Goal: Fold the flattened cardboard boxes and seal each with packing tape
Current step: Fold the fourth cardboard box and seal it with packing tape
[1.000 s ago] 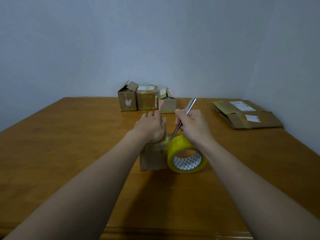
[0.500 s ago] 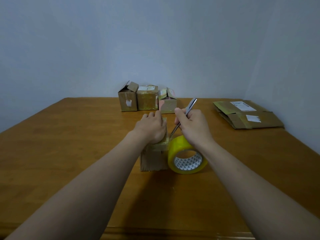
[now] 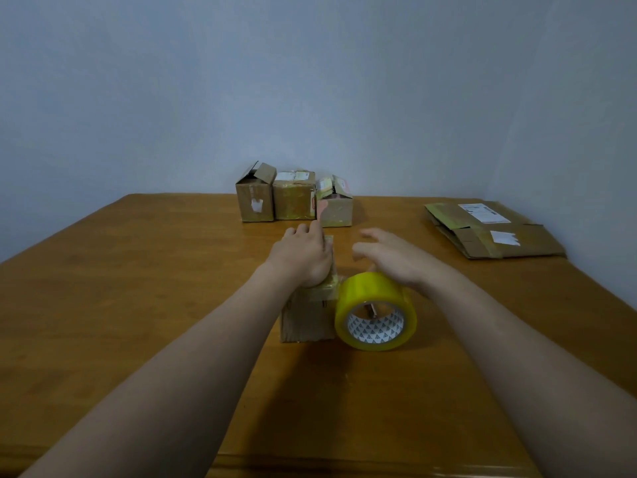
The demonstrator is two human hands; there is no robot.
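Small brown cardboard box (image 3: 305,319): left hand (image 3: 303,257) flat on its top, fingers straight. Yellow packing-tape roll (image 3: 375,315) on edge against box's right side; right hand (image 3: 389,257) just beyond, fingers spread, empty.

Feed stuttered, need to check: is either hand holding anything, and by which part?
Nothing is gripped. The left hand rests on top of the small box; the right hand hovers above the tape roll, fingers spread, empty.

Wooden table (image 3: 138,305) against pale blue-grey wall (image 3: 310,81)
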